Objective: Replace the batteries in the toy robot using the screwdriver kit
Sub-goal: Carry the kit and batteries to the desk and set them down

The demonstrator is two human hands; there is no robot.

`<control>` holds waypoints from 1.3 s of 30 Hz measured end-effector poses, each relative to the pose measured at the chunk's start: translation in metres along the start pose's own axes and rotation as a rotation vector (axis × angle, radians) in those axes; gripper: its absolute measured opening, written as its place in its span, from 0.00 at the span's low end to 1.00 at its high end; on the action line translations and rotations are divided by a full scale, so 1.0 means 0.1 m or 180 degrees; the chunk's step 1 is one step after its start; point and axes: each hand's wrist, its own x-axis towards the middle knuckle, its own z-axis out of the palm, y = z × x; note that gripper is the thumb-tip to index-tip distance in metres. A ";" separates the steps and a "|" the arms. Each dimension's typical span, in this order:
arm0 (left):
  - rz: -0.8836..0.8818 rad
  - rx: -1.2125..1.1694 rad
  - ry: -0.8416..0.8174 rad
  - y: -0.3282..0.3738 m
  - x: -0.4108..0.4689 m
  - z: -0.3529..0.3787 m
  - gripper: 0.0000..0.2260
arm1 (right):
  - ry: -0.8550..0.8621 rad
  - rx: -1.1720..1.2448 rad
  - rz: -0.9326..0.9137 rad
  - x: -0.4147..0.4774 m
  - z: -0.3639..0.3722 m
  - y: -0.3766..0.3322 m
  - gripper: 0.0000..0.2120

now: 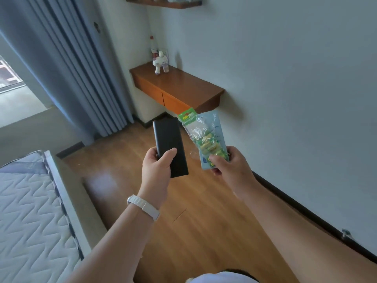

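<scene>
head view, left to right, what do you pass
white quilted mattress → black flat rectangular case held in the left hand → clear plastic pack of green-yellow batteries held in the right hand

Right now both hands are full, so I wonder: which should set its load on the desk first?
Probably right: the right hand, pinching the battery pack, is on the wall side, nearer the desk; the left hand grips the black case.
</scene>
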 end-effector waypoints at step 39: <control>-0.0107 0.0171 0.0414 0.70 4.44 0.63 0.20 | -0.0493 0.0200 0.0215 4.50 1.11 -0.21 0.13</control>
